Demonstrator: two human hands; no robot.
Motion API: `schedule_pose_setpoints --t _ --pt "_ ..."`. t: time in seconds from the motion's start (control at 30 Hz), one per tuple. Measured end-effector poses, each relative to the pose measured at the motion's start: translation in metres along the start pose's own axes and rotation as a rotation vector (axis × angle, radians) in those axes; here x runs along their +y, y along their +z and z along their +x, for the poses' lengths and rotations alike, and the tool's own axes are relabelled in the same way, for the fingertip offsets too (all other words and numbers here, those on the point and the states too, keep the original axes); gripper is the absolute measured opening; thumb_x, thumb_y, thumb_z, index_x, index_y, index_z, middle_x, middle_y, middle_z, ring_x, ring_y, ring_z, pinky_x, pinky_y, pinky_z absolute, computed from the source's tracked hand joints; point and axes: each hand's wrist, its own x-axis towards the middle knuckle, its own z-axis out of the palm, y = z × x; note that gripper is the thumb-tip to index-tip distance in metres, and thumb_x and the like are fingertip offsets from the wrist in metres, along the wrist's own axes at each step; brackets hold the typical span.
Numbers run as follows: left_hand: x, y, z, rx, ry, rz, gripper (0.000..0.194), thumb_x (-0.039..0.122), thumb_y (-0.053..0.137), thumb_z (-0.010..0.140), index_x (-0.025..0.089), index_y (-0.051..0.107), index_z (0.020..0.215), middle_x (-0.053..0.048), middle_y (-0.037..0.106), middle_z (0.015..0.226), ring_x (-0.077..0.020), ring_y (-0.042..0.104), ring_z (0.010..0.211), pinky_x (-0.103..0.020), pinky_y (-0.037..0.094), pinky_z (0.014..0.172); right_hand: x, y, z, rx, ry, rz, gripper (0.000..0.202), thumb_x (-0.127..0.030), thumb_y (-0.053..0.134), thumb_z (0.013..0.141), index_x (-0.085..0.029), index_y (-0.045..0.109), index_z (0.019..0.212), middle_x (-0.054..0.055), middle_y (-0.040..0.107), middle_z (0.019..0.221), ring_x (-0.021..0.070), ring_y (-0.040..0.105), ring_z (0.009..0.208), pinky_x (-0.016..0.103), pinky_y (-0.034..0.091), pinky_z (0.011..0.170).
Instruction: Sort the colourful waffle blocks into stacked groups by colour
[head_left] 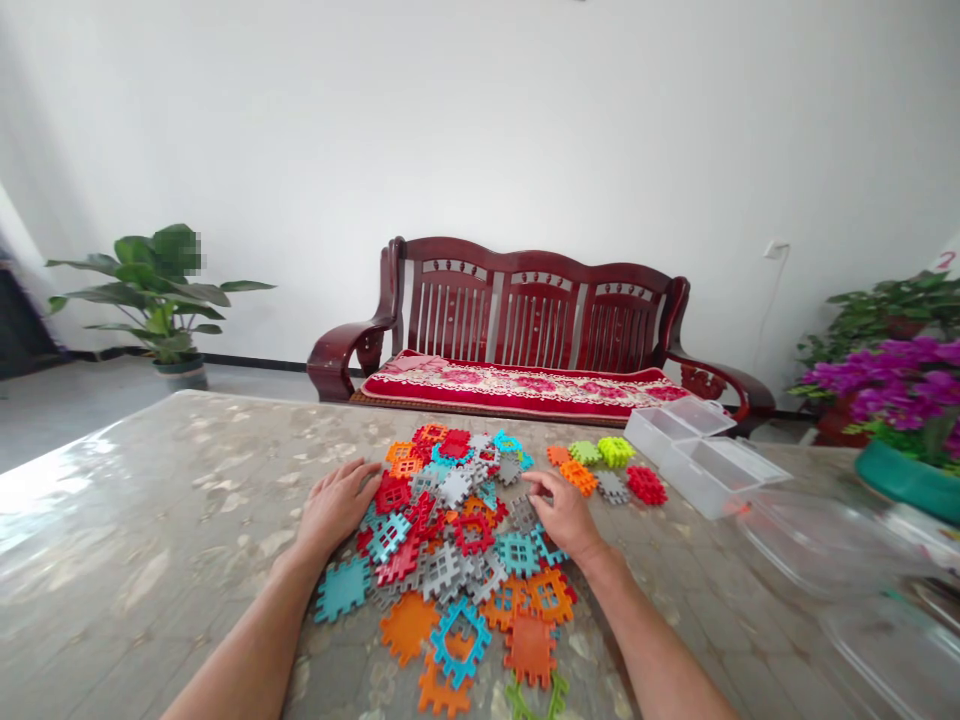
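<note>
A heap of toothed plastic building tiles (455, 486) in red, blue, grey and orange spreads over the table, some with window cut-outs. My left hand (341, 503) rests at the heap's left side, fingers stretched out and holding nothing visible. On the opposite side, my right hand (561, 512) has loosely bent fingers with a gap between thumb and forefinger. A grey tile (523, 514) lies just beside its thumb; no tile shows in its grip. Closer to me lie a blue ring-shaped tile (442, 650), an orange tile (409, 626) and a green piece (537, 700).
Small sorted stacks, including a red stack (646, 485) and a lime stack (615, 452), stand right of the heap. Beyond them are a clear divided box (686, 470) and a transparent lid (817, 540). A flower pot (904, 478) stands far right; a wooden bench (540, 320) is behind the table.
</note>
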Motion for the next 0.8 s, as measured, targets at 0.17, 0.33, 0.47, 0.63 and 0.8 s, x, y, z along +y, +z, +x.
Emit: schedule_pose_setpoints --t 0.17,0.33,0.47,0.63,0.8 --pt "0.000 0.000 0.000 -0.009 -0.006 -0.002 0.049 0.045 0.032 0.094 0.028 0.066 0.125 -0.007 0.058 0.142 -0.0248 0.049 0.134 -0.042 0.035 0.113 0.002 0.001 0.002 0.101 -0.052 0.115 0.036 -0.009 0.050 0.073 -0.021 0.073 0.098 0.003 0.066 0.082 0.0162 0.063 0.077 0.028 0.052 0.074" --pt "0.000 0.000 0.000 -0.015 -0.005 -0.005 0.050 0.045 0.032 0.094 0.028 0.066 0.126 -0.007 0.058 0.142 -0.0242 0.050 0.133 -0.041 0.034 0.114 0.002 0.003 0.000 0.117 -0.043 0.200 0.032 -0.014 0.050 0.074 -0.020 0.073 0.096 0.004 0.068 0.085 0.0163 0.064 0.074 0.028 0.054 0.070" --pt "0.000 0.001 0.000 -0.007 -0.008 -0.010 0.048 0.046 0.032 0.094 0.029 0.066 0.125 -0.005 0.058 0.142 -0.0225 0.050 0.133 -0.040 0.032 0.114 0.002 0.003 0.000 0.069 -0.059 0.200 0.030 -0.017 0.049 0.077 -0.020 0.073 0.095 0.005 0.070 0.089 0.0171 0.065 0.079 0.028 0.053 0.072" --pt "-0.002 0.003 0.001 0.003 -0.008 -0.018 0.047 0.046 0.033 0.094 0.029 0.066 0.123 -0.005 0.058 0.142 -0.0225 0.050 0.133 -0.040 0.033 0.113 0.014 -0.019 0.007 0.396 0.107 -0.052 0.036 -0.022 0.045 0.080 -0.016 0.069 0.106 0.011 0.070 0.105 0.0224 0.063 0.095 0.036 0.050 0.089" --pt "-0.002 0.002 0.002 0.005 -0.010 -0.020 0.047 0.046 0.035 0.093 0.029 0.067 0.123 -0.004 0.060 0.140 -0.0222 0.051 0.132 -0.039 0.034 0.112 0.032 -0.042 0.006 0.337 0.256 -0.431 0.044 -0.031 0.052 0.083 -0.014 0.062 0.123 0.014 0.067 0.121 0.0282 0.058 0.112 0.042 0.040 0.101"
